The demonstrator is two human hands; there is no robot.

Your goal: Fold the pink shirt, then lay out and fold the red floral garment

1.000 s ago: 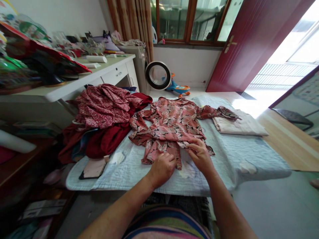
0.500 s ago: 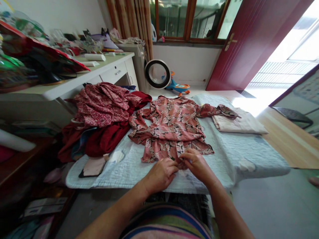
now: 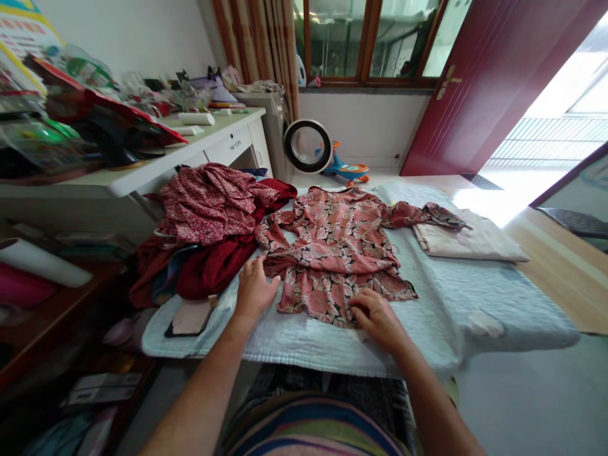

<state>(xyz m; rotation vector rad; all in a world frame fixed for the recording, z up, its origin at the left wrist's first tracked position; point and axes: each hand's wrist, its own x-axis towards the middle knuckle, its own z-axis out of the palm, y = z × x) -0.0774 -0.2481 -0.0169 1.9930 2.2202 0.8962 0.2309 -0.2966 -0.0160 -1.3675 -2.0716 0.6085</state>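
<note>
A pink blouse with a black and cream floral print (image 3: 339, 225) lies spread on a pale blue quilted cloth (image 3: 304, 351). Its lower part is rumpled into a crosswise fold, and one sleeve stretches right onto a folded cream cloth (image 3: 475, 237). At the blouse's left edge, my left hand (image 3: 255, 288) is open, thumb apart from the fingers, fingertips by the fabric. My right hand (image 3: 377, 316) has curled fingers closed on the bottom hem, right of its middle.
Red and patterned clothes (image 3: 209, 209) are heaped on the left, beside a phone-like flat thing in a pinkish case (image 3: 190, 316). A cluttered white desk (image 3: 228, 142) stands behind them. A washing machine with its round door open (image 3: 308, 147) and a blue toy (image 3: 346, 169) are at the back.
My left hand has left the hem and moved left and away from me to the blouse's side, its fingers opening. My right hand stays at the hem. The view has shifted slightly.
</note>
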